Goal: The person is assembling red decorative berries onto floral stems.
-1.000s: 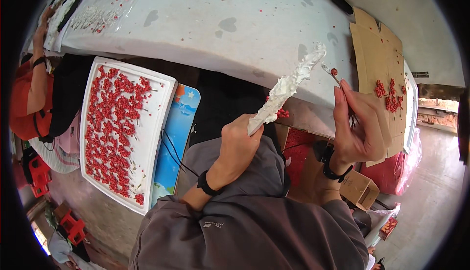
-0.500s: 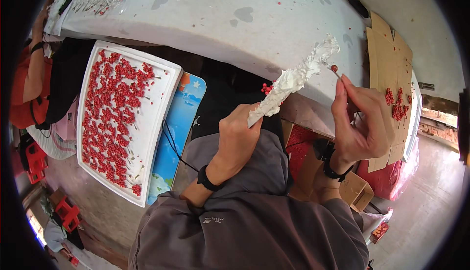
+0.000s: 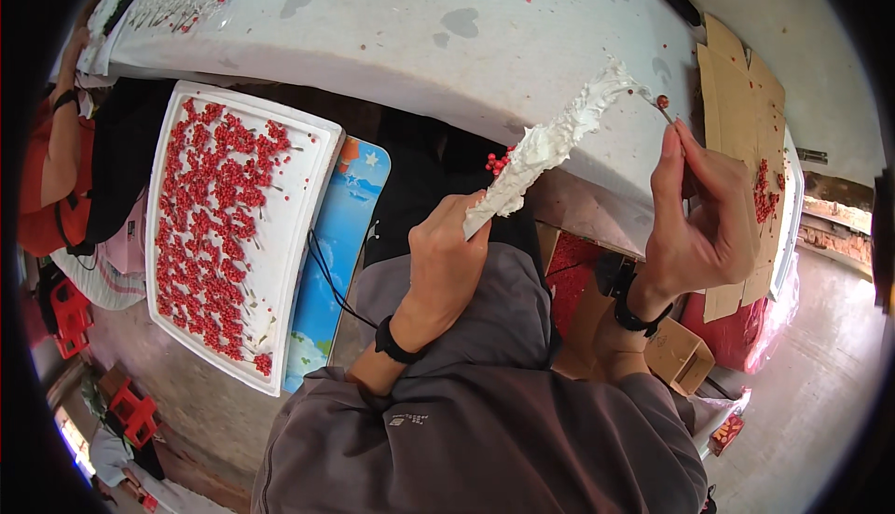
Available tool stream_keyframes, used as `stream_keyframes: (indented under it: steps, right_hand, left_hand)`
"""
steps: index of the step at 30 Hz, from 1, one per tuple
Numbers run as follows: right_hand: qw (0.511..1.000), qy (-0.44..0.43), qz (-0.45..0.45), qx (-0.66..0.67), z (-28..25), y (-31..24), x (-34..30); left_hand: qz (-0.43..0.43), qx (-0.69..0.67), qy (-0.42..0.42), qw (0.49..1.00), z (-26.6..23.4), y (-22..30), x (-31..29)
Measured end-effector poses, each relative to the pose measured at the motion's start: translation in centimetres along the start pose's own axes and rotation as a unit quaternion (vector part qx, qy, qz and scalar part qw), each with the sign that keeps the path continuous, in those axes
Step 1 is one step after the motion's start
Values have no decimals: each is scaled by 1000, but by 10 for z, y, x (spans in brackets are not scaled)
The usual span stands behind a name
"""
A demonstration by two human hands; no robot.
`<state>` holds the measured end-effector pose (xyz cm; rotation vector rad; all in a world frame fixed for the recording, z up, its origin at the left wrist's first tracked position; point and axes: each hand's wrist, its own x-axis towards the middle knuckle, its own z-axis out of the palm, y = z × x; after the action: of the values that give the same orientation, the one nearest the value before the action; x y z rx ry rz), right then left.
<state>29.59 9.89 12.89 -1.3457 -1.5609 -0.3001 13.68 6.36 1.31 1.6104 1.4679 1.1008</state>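
My left hand (image 3: 446, 253) is closed around the lower end of a flat stick (image 3: 550, 146) thickly coated with white paste, tilted up to the right. Just behind the stick shows a red berry cluster (image 3: 497, 162); whether my left hand also holds it is hidden. To the right, my right hand (image 3: 704, 220) pinches the thin stem of a single red berry (image 3: 663, 101) between thumb and forefinger, berry upward. A thin strand of paste stretches from the stick's tip toward the berry, which is apart from the thick coating.
A white foam tray (image 3: 294, 216) at left holds many red berry clusters, above a blue board (image 3: 350, 197). Ahead lies a pale covered table (image 3: 392, 39). More berries rest on cardboard (image 3: 727, 104) at right. Another person's arm (image 3: 63, 146) shows at far left.
My right hand has moved to the right and slightly up, drawing the berry away from the stick's tip. The coated stick has shifted a little left.
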Motion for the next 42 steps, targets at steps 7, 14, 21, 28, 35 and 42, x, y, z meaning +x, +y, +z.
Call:
stream_keyframes:
  steps: [7, 14, 21, 28, 35, 42]
  right_hand:
    - [995, 15, 58, 74, -11, 4, -33]
    - [981, 66, 143, 116, -18, 5, -75]
    - [981, 52, 61, 174, -2, -8, -68]
    - [988, 25, 23, 152, 15, -15, -72]
    - [993, 24, 5, 113, 28, -12, -72]
    - [995, 15, 22, 98, 31, -13, -74]
  left_hand:
    - [-109, -172, -77, 976, -4, 0, 6]
    - [-279, -457, -101, 839, -32, 36, 36]
    - [-281, -528, -89, 796, -27, 49, 36]
    - [-282, -583, -62, 759, -25, 57, 34]
    - [-292, -597, -55, 745, -20, 57, 35]
    - [-309, -563, -46, 765, -15, 58, 32]
